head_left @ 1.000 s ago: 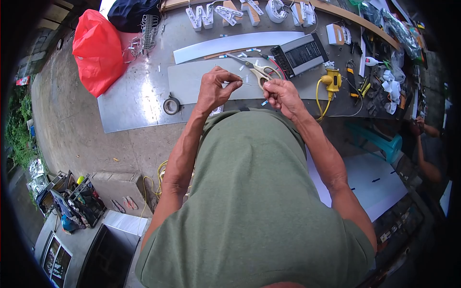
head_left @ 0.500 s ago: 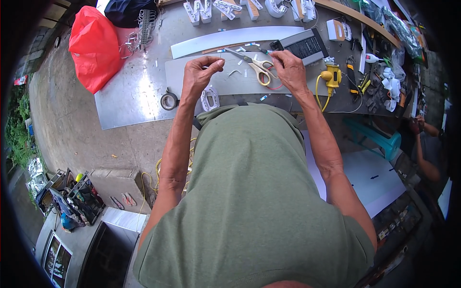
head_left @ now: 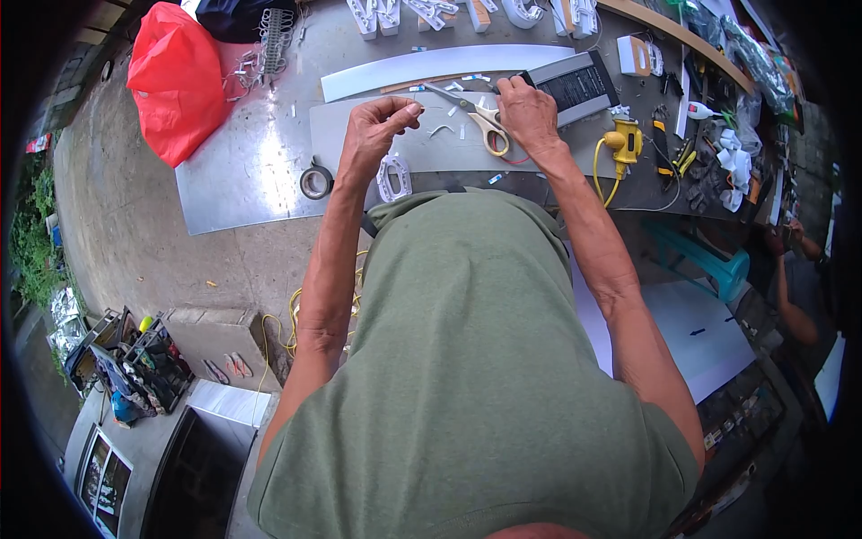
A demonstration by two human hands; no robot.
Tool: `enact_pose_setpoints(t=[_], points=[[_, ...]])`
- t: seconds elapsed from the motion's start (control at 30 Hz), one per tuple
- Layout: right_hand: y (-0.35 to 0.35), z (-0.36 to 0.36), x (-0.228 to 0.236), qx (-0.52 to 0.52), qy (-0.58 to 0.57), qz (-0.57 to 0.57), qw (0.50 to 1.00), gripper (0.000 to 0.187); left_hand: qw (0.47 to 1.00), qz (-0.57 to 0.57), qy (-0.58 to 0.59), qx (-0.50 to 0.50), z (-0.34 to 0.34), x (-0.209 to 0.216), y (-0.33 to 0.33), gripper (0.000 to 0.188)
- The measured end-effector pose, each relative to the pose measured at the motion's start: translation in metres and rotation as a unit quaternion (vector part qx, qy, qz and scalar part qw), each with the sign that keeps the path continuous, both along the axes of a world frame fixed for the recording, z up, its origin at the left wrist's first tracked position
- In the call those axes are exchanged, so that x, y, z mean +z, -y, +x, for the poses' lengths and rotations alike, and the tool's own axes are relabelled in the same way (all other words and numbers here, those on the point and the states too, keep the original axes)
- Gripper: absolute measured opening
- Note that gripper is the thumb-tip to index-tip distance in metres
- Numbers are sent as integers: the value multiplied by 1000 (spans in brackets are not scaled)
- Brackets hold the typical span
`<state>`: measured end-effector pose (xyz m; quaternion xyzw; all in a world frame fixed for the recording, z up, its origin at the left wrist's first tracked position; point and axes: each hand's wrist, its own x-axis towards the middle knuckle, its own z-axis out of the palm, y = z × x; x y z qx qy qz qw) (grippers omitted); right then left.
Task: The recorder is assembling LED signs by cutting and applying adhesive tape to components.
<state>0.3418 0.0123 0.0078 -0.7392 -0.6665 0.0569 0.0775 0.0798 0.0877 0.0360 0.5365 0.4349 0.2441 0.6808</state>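
My left hand [head_left: 381,130] is raised over the grey sheet [head_left: 337,121], thumb and forefinger pinched together; anything between them is too small to make out. My right hand [head_left: 528,115] is closed, fingertips down by the left end of a grey and black box like a power supply [head_left: 575,90]. What those fingers grip is hidden. Cream-handled scissors [head_left: 492,135] lie open just left of my right hand, which covers part of them. A thin red wire [head_left: 518,162] shows below that hand. Near my left wrist lies a white letter-shaped piece [head_left: 393,178].
A black tape roll [head_left: 315,181] sits at the table's near edge. White letter pieces [head_left: 431,13] line the far side, behind a long white strip [head_left: 431,65]. To the right are a yellow power tool [head_left: 626,148], cutters and scraps. A red bag [head_left: 175,85] stands left.
My right hand has moved a little left and away from me, toward the box's end. The dark pen-like tip beside it no longer shows. My left hand keeps its pinch, slightly higher.
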Motion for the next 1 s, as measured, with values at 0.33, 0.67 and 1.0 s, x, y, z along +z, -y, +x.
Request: enact_pose_setpoints(t=[0.33,0.67,1.0], points=[[4,-11,24,37,-54,117,991,13,1000,-5,7,-3,-1,3,3,28],[19,-35,59,-61,-348,93,931,19,998,-2,4,-55,-6,12,-20,32],[19,-35,51,-9,-337,96,937,20,998,13,-2,-67,1,8,-14,32]])
